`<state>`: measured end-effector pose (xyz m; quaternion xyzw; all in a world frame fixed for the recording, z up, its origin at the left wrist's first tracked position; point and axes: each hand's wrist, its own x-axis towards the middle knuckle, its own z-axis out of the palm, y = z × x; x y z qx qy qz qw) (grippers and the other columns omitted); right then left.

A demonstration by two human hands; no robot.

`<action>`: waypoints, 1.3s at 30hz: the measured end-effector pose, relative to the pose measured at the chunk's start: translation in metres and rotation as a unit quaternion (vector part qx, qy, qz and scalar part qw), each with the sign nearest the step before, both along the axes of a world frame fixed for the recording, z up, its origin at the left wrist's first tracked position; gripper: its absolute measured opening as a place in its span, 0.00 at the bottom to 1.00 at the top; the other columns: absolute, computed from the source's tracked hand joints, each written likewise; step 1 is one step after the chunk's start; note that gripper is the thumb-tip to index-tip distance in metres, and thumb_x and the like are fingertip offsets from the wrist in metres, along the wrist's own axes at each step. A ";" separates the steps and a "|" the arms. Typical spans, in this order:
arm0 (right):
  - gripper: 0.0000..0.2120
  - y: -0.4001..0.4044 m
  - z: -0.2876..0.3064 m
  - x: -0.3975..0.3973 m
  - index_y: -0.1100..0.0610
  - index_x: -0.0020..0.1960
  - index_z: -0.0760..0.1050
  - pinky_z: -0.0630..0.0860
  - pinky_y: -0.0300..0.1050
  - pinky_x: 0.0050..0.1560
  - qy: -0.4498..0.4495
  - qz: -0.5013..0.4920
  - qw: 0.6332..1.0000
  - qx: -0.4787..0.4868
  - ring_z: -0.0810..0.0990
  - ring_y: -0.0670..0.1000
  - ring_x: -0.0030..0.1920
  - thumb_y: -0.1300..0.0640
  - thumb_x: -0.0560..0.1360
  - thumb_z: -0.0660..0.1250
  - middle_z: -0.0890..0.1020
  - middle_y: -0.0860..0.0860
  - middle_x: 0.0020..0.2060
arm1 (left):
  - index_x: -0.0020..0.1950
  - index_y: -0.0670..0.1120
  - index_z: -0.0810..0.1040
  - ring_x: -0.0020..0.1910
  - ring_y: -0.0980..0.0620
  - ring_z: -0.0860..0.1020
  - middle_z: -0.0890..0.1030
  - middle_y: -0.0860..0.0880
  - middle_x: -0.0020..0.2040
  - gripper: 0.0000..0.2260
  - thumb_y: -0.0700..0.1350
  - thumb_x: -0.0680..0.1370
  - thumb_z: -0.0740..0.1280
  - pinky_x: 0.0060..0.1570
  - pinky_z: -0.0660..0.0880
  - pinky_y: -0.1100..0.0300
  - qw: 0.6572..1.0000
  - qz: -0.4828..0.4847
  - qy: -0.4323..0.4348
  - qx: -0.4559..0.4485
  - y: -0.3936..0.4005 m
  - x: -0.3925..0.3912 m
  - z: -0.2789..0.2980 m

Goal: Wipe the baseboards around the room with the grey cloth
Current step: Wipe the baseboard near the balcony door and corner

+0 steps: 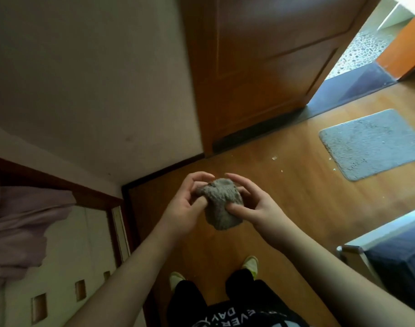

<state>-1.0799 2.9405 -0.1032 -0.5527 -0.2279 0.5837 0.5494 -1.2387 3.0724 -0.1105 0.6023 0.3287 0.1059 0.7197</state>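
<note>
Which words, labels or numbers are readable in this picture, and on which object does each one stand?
"EVER": white print on the person's black shirt, seen upside down at the bottom edge; the letters before it are cut off.
"DAY": same shirt, next to it, also upside down.
No writing shows on the grey cloth, door or grey mat.

The bunched cloth (222,204) is grey-brown. The floor (296,197) is orange-brown wood, the door (256,67) darker brown, the mat (371,143) blue-grey, the baseboard (164,171) near-black.
</note>
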 end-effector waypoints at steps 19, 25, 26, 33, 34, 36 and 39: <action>0.10 -0.017 0.020 0.116 0.50 0.52 0.81 0.79 0.45 0.54 -0.098 -0.078 0.992 0.006 0.82 0.49 0.57 0.49 0.73 0.74 0.84 0.48 0.54 | 0.53 0.56 0.81 0.53 0.50 0.83 0.84 0.50 0.52 0.13 0.58 0.71 0.72 0.48 0.79 0.58 0.995 -0.097 0.025 0.002 0.025 0.119 0.036; 0.09 0.022 0.025 0.140 0.51 0.55 0.82 0.79 0.44 0.52 -0.026 -0.147 0.989 -0.011 0.83 0.53 0.53 0.54 0.76 0.69 0.84 0.54 0.52 | 0.50 0.55 0.82 0.46 0.55 0.81 0.83 0.54 0.46 0.05 0.49 0.77 0.67 0.44 0.78 0.61 0.979 -0.157 -0.013 -0.127 0.078 0.164 0.024; 0.08 0.028 0.027 0.143 0.51 0.54 0.82 0.79 0.44 0.51 -0.016 -0.163 0.986 -0.015 0.83 0.53 0.52 0.54 0.76 0.67 0.84 0.54 0.51 | 0.49 0.55 0.83 0.45 0.56 0.81 0.83 0.54 0.45 0.05 0.49 0.77 0.68 0.42 0.78 0.62 0.974 -0.172 -0.015 -0.146 0.083 0.172 0.022; 0.19 0.035 0.033 0.150 0.43 0.57 0.78 0.81 0.43 0.51 -0.095 -0.195 0.973 -0.075 0.83 0.48 0.53 0.42 0.69 0.76 0.84 0.46 0.51 | 0.48 0.58 0.77 0.48 0.52 0.82 0.83 0.55 0.48 0.17 0.65 0.67 0.77 0.43 0.78 0.56 0.968 -0.250 -0.009 -0.034 0.103 0.225 0.007; 0.20 0.032 0.034 0.153 0.42 0.57 0.77 0.81 0.44 0.52 -0.132 -0.190 0.968 -0.096 0.83 0.47 0.53 0.42 0.67 0.77 0.84 0.46 0.50 | 0.48 0.59 0.76 0.51 0.53 0.83 0.82 0.56 0.51 0.18 0.64 0.67 0.78 0.45 0.79 0.56 0.964 -0.265 -0.014 -0.001 0.102 0.231 0.005; 0.19 0.023 0.032 0.161 0.45 0.57 0.77 0.80 0.50 0.56 -0.177 -0.201 0.957 -0.115 0.83 0.47 0.53 0.50 0.69 0.78 0.84 0.46 0.51 | 0.46 0.59 0.74 0.56 0.52 0.82 0.81 0.55 0.57 0.18 0.62 0.66 0.79 0.48 0.81 0.54 0.955 -0.295 -0.018 0.036 0.099 0.244 0.004; 0.16 0.006 0.028 0.181 0.46 0.56 0.79 0.79 0.51 0.57 -0.245 -0.223 0.936 -0.117 0.83 0.45 0.51 0.57 0.71 0.76 0.85 0.45 0.49 | 0.42 0.58 0.72 0.55 0.55 0.82 0.83 0.53 0.56 0.18 0.58 0.67 0.79 0.47 0.81 0.57 0.942 -0.327 -0.024 0.075 0.090 0.267 0.007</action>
